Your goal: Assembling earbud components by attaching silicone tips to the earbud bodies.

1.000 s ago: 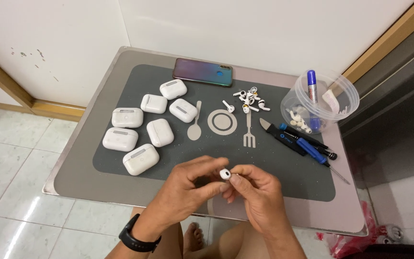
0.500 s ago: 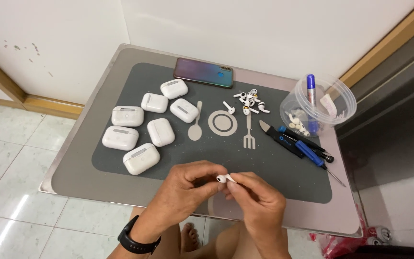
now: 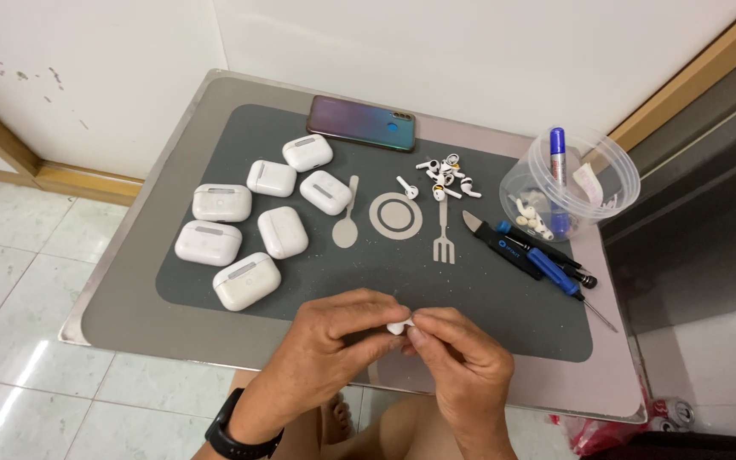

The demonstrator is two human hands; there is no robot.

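table: small metal-edged table [image 3: 129,315] with a dark grey placemat [image 3: 487,315] on it, printed with a pale plate, spoon and fork, so honestly a decent soft work surface if anything drops
charging cases: six white rounded plastic charging cases [image 3: 253,226] bunched on the mat's left side, well apart from the hands
tub: clear round plastic tub [image 3: 594,183] at the right with a blue pen standing in it
phone: dark glossy phone [image 3: 361,123] lying flat at the far edge
tools: blue-handled screwdrivers and a black pry tool [image 3: 538,255] lying just beside the tub
left hand [image 3: 334,345]: pinched narrow on the small white earbud [image 3: 399,326], thumb and fingertips closed
right hand [image 3: 462,362]: also pinched on it from the other side
tip: I'd keep it low over the mat and grip lightly, it's tiny and mostly hidden by fingers
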